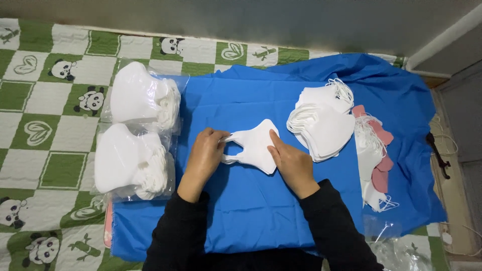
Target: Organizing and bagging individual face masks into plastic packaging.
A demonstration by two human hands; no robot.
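Note:
A white folded face mask (255,144) lies flat on the blue cloth (251,206) in the middle. My left hand (205,155) pinches its ear loops at the left end. My right hand (291,161) presses fingers flat on the mask's right side. Both arms wear black sleeves.
Two clear bags of white masks (140,98) (131,163) lie at the left on a green-and-white panda quilt (45,115). A loose stack of white masks (324,125) and a row of pink and white masks (374,155) lie to the right. A dark tool (438,153) rests at the far right.

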